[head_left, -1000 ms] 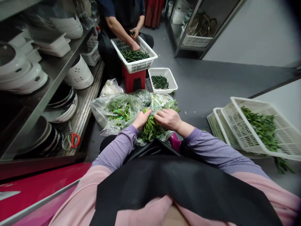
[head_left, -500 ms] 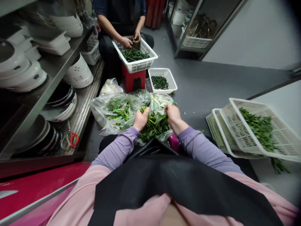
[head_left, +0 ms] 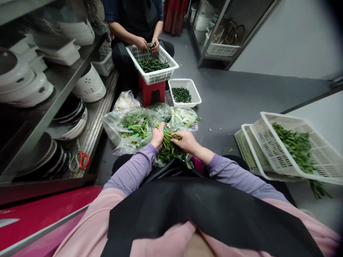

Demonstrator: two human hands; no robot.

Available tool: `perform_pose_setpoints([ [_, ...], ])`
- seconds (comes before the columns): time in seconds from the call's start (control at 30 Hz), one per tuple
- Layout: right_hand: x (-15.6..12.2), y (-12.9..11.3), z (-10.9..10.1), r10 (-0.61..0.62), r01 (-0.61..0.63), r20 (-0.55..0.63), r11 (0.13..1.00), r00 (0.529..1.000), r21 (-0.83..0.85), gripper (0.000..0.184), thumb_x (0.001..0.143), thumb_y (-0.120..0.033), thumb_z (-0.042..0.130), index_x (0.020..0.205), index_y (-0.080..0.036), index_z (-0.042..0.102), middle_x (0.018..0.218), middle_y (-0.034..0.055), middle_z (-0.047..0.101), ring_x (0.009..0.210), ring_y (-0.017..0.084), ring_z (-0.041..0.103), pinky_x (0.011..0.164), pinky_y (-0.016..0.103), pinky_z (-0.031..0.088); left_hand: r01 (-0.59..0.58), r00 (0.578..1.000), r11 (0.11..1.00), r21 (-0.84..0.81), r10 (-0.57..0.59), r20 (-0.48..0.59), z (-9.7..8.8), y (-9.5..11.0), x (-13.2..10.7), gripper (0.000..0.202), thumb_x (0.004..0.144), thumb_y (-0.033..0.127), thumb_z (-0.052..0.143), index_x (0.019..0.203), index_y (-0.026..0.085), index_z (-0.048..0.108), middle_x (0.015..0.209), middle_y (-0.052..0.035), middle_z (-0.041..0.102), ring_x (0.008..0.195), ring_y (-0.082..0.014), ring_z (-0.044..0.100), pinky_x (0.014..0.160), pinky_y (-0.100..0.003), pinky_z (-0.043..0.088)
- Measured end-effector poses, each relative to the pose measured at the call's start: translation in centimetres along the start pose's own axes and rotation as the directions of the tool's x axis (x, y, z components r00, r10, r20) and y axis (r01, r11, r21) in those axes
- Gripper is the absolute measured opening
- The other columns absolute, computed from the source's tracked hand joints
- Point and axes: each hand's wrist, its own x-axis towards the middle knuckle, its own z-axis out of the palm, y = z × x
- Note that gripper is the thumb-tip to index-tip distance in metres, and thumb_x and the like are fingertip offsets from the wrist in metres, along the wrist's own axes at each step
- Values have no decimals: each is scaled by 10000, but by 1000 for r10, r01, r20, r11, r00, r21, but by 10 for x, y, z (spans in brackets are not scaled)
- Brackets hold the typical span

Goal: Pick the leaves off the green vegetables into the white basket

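My left hand (head_left: 158, 136) is wrapped round a bunch of leafy greens (head_left: 169, 151), whose stems point up and away from me. My right hand (head_left: 184, 141) pinches some of the same stems just beside it, fingers closed. The leaves hang down over my lap, against the black apron (head_left: 184, 192). Just beyond my hands lies a clear plastic bag (head_left: 115, 123) holding more greens, their stems tied with blue-green bands. Another bag of banded stems (head_left: 184, 116) lies to its right.
A co-worker's hands (head_left: 146, 43) are over a white basket (head_left: 163, 75) of green chillies on a red stool (head_left: 151, 93). A smaller white basket (head_left: 197, 97) holds more. At right, a tilted basket (head_left: 281, 153) contains leafy greens. Shelves of dishes and red-handled scissors (head_left: 84, 160) are left.
My right hand has moved left and down, from apart on the right to the stems beside my left hand. The left hand has barely moved. The co-worker's hands have shifted slightly.
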Motion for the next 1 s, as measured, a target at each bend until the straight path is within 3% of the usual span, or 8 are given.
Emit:
perform_pose_setpoints([
  [0.13, 4, 5, 0, -31, 31, 25, 999, 999, 19, 178, 797, -250, 530, 862, -155, 665, 858, 57, 674, 798, 152, 597, 754, 249, 430, -85, 996, 981, 176, 82, 21, -2, -5, 2, 376, 748, 483, 574, 636, 124, 572, 565, -16, 536, 598, -141, 525, 644, -270, 443],
  [0.33, 9, -1, -3, -113, 180, 200, 917, 973, -357, 211, 809, -279, 440, 828, -153, 609, 856, 93, 620, 721, 163, 534, 633, 254, 353, -140, 990, 911, 388, 138, 35, -4, -8, 4, 382, 759, 482, 559, 674, 113, 611, 653, -61, 605, 695, -179, 563, 687, -278, 438],
  [0.5, 16, -4, 13, 97, -99, -19, 973, 995, -211, 202, 770, -267, 392, 691, -172, 552, 734, 62, 589, 661, 158, 482, 604, 266, 314, -132, 987, 900, 416, 160, -33, 1, -8, -1, 402, 780, 494, 521, 628, 126, 580, 603, -55, 570, 659, -178, 560, 668, -281, 440],
  [0.57, 23, 0, 16, 285, -282, -92, 959, 954, 41, 212, 750, -261, 361, 625, -181, 512, 654, 38, 551, 629, 151, 459, 595, 263, 318, -183, 975, 882, 435, 220, -36, 3, -8, -3, 391, 776, 490, 530, 616, 135, 566, 601, -53, 563, 668, -179, 564, 692, -284, 445],
  [0.7, 28, 17, -2, 660, -569, -132, 717, 739, 402, 241, 746, -283, 316, 589, -187, 472, 582, 23, 508, 579, 152, 443, 561, 270, 328, -180, 966, 916, 359, 233, -111, 3, -9, -1, 364, 775, 479, 539, 674, 132, 578, 680, -71, 599, 763, -193, 589, 766, -299, 452],
  [0.8, 17, 27, -20, 388, -324, -261, 911, 884, 257, 228, 769, -324, 388, 628, -184, 500, 619, 16, 537, 609, 143, 452, 598, 260, 340, -14, 988, 984, 180, 42, -149, 2, -10, 5, 392, 785, 501, 519, 692, 125, 579, 689, -78, 605, 772, -197, 598, 765, -314, 461],
  [0.87, 7, 26, -22, 101, -95, -184, 994, 978, 45, 230, 781, -369, 465, 676, -184, 553, 664, 20, 576, 634, 143, 474, 625, 256, 345, 68, 993, 995, 70, -61, -105, 3, -10, 7, 401, 775, 518, 531, 676, 131, 569, 662, -69, 594, 734, -183, 594, 741, -306, 467],
  [1.0, 0, 16, -1, -30, 28, -34, 997, 999, -77, 190, 779, -357, 577, 857, -196, 638, 861, 55, 664, 775, 171, 565, 704, 264, 391, 109, 993, 994, 8, -108, -53, 5, -11, 6, 423, 747, 553, 556, 620, 151, 529, 590, -28, 534, 605, -140, 542, 642, -278, 463],
])
